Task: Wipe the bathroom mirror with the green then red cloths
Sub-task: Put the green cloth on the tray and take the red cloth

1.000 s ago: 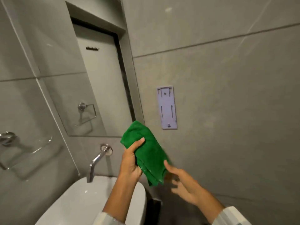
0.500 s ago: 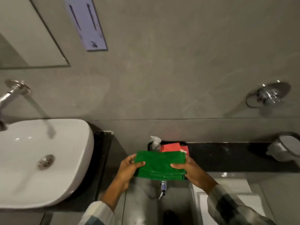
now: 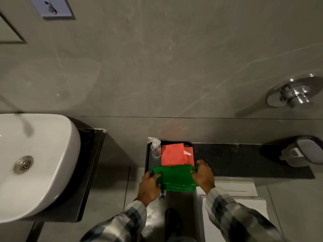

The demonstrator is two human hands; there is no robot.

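A folded green cloth (image 3: 175, 178) lies flat at the near end of a black tray (image 3: 147, 154) on a dark ledge. My left hand (image 3: 150, 185) grips its left edge and my right hand (image 3: 203, 175) grips its right edge. Behind it in the tray lies a folded red cloth (image 3: 174, 154) with a white label. A clear spray bottle (image 3: 155, 148) stands at the tray's far left corner. Only a corner of the mirror (image 3: 8, 32) shows at the top left.
A white basin (image 3: 43, 154) with a metal drain sits on a black counter at left. A grey tiled wall fills the back, with a chrome fitting (image 3: 293, 95) at right and a grey holder (image 3: 302, 152) below it. A white surface (image 3: 232, 194) lies under my right arm.
The view swung from the mirror down to the ledge. The green cloth went from held up in my left hand to folded flat in both hands, lowered onto the tray's near end.
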